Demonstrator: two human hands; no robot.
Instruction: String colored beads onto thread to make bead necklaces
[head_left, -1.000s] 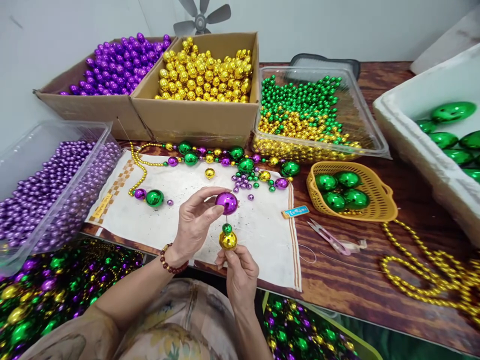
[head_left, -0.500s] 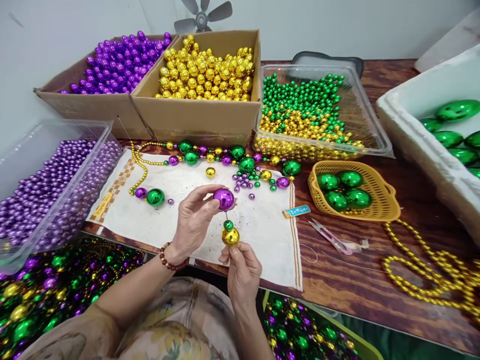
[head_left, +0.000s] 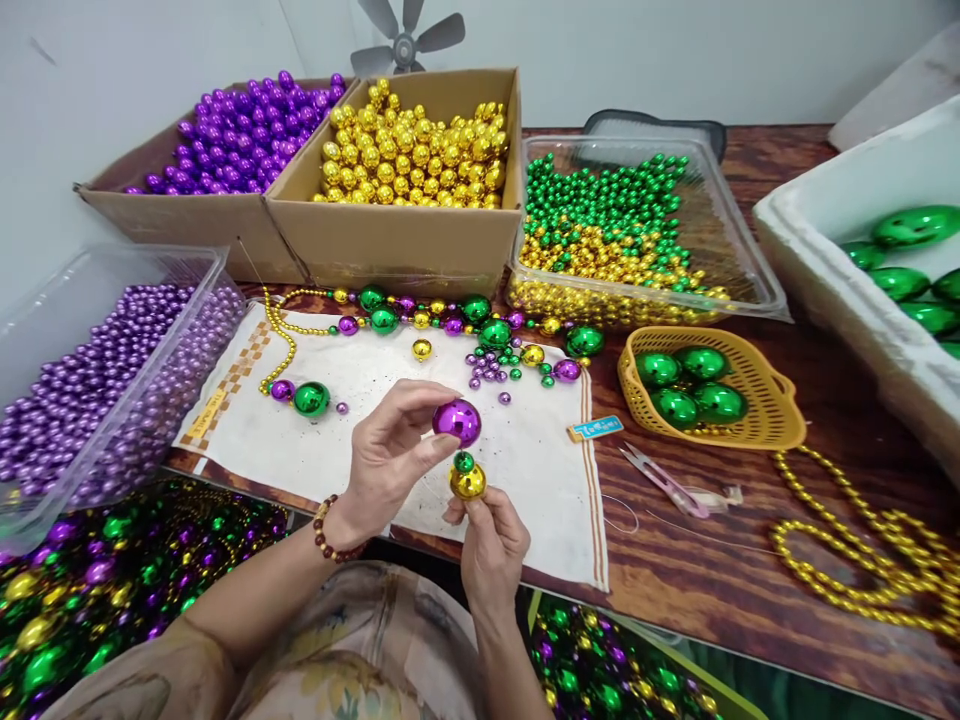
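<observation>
My left hand point(head_left: 390, 455) pinches a large purple ball point(head_left: 457, 421) between thumb and fingertips, above a white cloth point(head_left: 375, 420). Just under it sit a small green bead point(head_left: 464, 462) and a gold ball point(head_left: 467, 483), strung on the same thin thread. My right hand point(head_left: 491, 545) grips the gold ball from below with closed fingers. The purple ball almost touches the green bead. A partly strung line of green, purple and gold balls point(head_left: 420, 315) lies along the cloth's far edge.
Cardboard boxes of purple balls point(head_left: 232, 140) and gold balls point(head_left: 409, 150) stand at the back. Clear trays hold purple beads point(head_left: 90, 380) and green and gold beads point(head_left: 615, 230). A yellow basket point(head_left: 757, 420) holds green balls. Snips point(head_left: 664, 480) and a gold bead strand point(head_left: 862, 560) lie right.
The purple ball has slid down the thread until it nearly meets the green bead. Both hands stayed in place above the cloth.
</observation>
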